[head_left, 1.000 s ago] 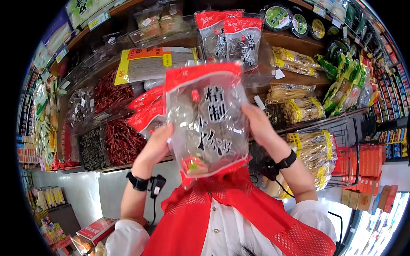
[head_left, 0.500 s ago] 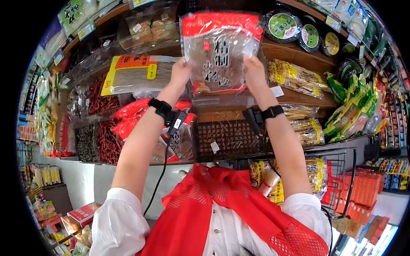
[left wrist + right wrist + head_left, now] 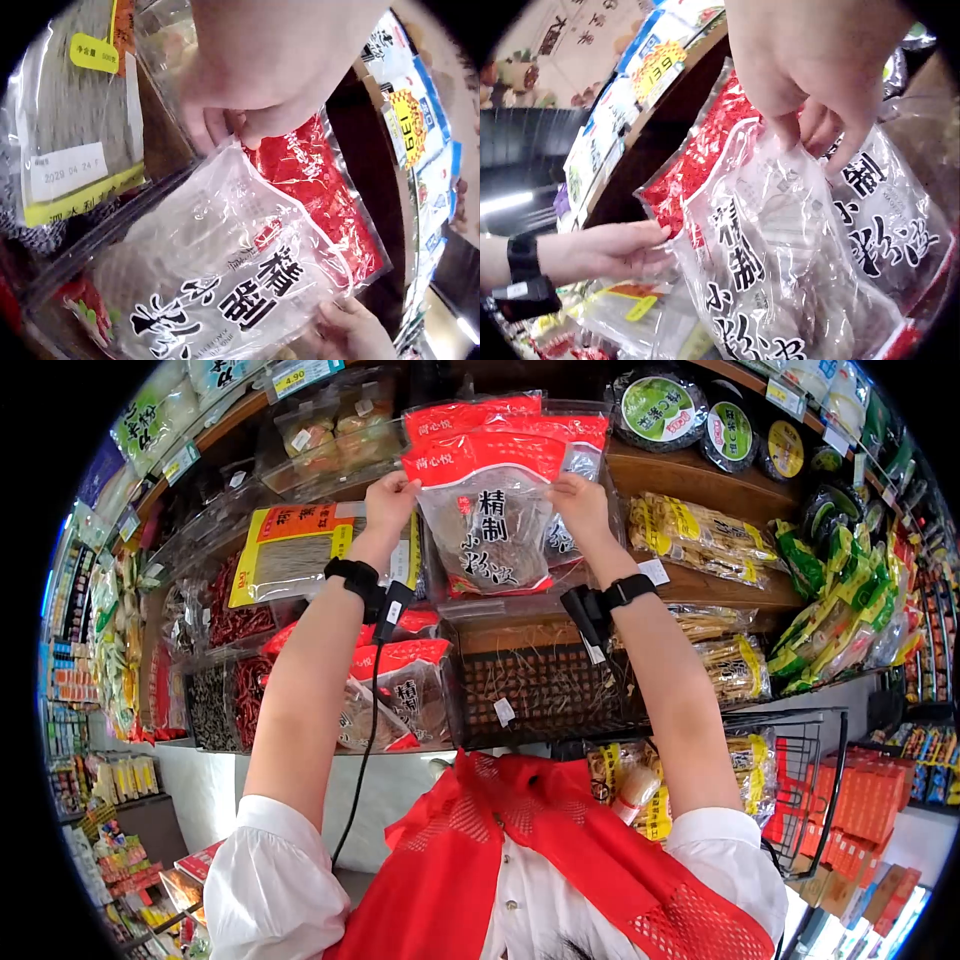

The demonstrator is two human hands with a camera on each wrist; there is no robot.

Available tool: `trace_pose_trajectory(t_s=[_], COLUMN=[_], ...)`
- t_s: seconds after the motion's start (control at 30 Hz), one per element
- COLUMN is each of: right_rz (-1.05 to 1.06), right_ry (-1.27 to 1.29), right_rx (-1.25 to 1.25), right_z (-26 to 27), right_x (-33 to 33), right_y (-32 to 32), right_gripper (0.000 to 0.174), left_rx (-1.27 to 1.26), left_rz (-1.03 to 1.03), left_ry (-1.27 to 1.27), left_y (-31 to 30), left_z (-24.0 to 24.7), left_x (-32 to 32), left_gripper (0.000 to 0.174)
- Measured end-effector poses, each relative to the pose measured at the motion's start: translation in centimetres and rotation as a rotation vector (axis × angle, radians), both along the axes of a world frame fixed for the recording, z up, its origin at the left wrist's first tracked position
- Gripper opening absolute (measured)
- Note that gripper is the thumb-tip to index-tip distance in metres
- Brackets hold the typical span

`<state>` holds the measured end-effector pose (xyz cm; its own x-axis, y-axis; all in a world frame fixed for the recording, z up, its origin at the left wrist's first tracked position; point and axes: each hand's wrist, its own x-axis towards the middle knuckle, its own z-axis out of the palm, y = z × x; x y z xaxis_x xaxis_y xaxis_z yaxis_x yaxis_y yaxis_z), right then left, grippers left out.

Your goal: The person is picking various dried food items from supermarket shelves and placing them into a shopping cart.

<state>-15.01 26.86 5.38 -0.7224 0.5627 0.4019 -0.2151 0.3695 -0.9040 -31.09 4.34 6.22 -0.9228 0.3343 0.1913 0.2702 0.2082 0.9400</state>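
Both hands hold a clear, red-topped bag of dried starch sheets (image 3: 488, 525) by its upper side edges. On its left side my left hand (image 3: 390, 508) pinches the plastic, fingers bent in the left wrist view. The right hand (image 3: 583, 508) pinches the opposite edge, its thumb and fingertips on the film in the right wrist view. The bag leans upright at the upper shelf, in front of matching red-topped bags (image 3: 575, 430), and overlaps them. Black print runs down its front, with pale contents showing through.
Left of it lies a yellow-edged noodle pack (image 3: 290, 550). More red-topped bags (image 3: 405, 690) fill a lower bin beside a dark lattice tray (image 3: 530, 685). Yellow-banded packs (image 3: 700, 540) sit to the right. A wire cart (image 3: 810, 790) with packs stands below. A cable (image 3: 350, 800) hangs by the left arm.
The bag went from near the chest, up and away to the upper shelf, both hands carrying it. Over the last half second it settled slightly lower and left, against the other bags.
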Motion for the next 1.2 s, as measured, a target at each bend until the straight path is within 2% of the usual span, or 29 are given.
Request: trace_pose_trajectory(t_s=[0.03,0.07,0.13,0.17,0.2,0.23,0.27,0.33,0.37,0.4,0.47,0.5,0.53,0.6,0.67,0.7,0.77,0.8,0.87,0.9,0.93,1.0,1.07,1.13,1.17,1.2], right_rz=[-0.129,-0.133,-0.458,-0.451,-0.141,0.171,0.183,0.123,0.037,0.04,0.191,0.242,0.244,0.301,0.313,0.339,0.375,0.377,0.387,0.351,0.344,0.113,0.072,-0.001,0.087,0.077], right_ry=[-0.101,-0.104,-0.116,-0.113,-0.19,-0.265,-0.26,-0.209,-0.323,-0.313,-0.678,-0.79,-0.785,-0.759,-0.75,-0.743,-0.752,-0.746,-0.728,-0.681,-0.682,-0.461,-0.516,-0.501,-0.405,-0.409], right_rx=[0.17,0.168,0.265,0.268,0.321,0.37,0.369,1.146,1.276,1.271,1.243,1.253,1.249,1.232,1.236,1.224,1.169,1.178,1.16,1.167,1.17,1.105,1.16,1.04,0.801,0.799], right_z=[1.8,1.9,2.1,1.7,1.0,1.0,1.1,2.4,-0.4,-0.3,0.0,0.4,0.4,0.3,0.3,0.4,0.5,0.5,0.5,0.4,0.1,-0.1,0.4,0.2,0.7,1.2], right_x=[1.1,2.0,3.0,4.0,5.1,5.7,5.7,5.3,3.4,2.7,1.6,1.1,0.6,-0.1,-0.3,-0.4,-0.3,-0.3,0.1,0.5,1.0,1.8,2.0,1.9,1.0,0.6], right_y=[-1.2,-2.4,-4.6,-5.5,-6.4,-7.2,-8.0,-9.6,-9.1,-8.9,-8.5,-8.3,-8.2,-8.1,-8.4,-8.5,-8.5,-8.5,-8.6,-8.6,-8.4,-8.2,-7.5,-6.0,-4.8,-4.1], right_gripper=[0.021,0.021,0.029,0.029,0.035,0.042,0.042,0.052,0.07,0.07,0.086,0.1,0.1,0.109,0.114,0.114,0.113,0.113,0.109,0.1,0.1,0.093,0.088,0.086,0.079,0.079], left_rx=[-0.048,-0.095,-0.086,-0.226,-0.366,-0.375,-0.378,-0.189,-0.013,-0.02,0.109,0.104,0.099,0.248,0.106,0.108,0.465,0.473,0.607,0.694,0.697,0.703,0.653,0.584,0.689,0.794], left_rz=[0.003,0.006,0.015,0.009,0.003,0.007,0.02,0.014,0.002,0.009,0.118,0.145,0.173,0.603,0.856,0.863,0.591,0.596,0.924,0.819,0.812,0.536,0.569,0.599,0.534,0.464], left_ry=[0.043,0.086,0.12,0.144,0.167,0.206,0.206,0.075,0.085,0.092,0.056,0.045,0.033,-0.021,0.028,0.027,-0.362,-0.358,-0.622,-0.665,-0.665,-0.916,-0.889,-0.869,-0.812,-0.753], left_y=[0.0,0.0,-0.5,-0.7,-0.7,-0.6,-0.8,-0.9,-1.4,-2.2,-4.0,-4.9,-6.0,-9.8,-14.3,-15.7,-17.7,-18.2,-18.6,-18.4,-19.1,-20.5,-19.8,-19.3,-19.1,-18.9], left_z=[-0.2,-0.4,-0.4,0.4,1.0,0.8,0.5,0.7,0.3,0.5,1.4,1.7,1.8,0.0,-3.9,-3.6,-2.6,-2.7,-3.0,-1.9,-2.7,-3.7,-3.7,-3.2,-3.1,-3.3], left_x=[-0.4,-0.9,-1.2,-0.6,-0.1,-0.1,-0.1,0.5,1.7,3.1,5.8,6.6,7.3,9.7,7.4,6.6,5.3,4.2,2.5,3.4,2.7,1.4,1.0,1.4,1.7,1.6], left_gripper=[0.011,0.012,0.014,0.013,0.013,0.015,0.015,0.021,0.028,0.028,0.032,0.035,0.037,0.046,0.053,0.053,0.053,0.053,0.044,0.035,0.035,0.035,0.035,0.035,0.033,0.031])
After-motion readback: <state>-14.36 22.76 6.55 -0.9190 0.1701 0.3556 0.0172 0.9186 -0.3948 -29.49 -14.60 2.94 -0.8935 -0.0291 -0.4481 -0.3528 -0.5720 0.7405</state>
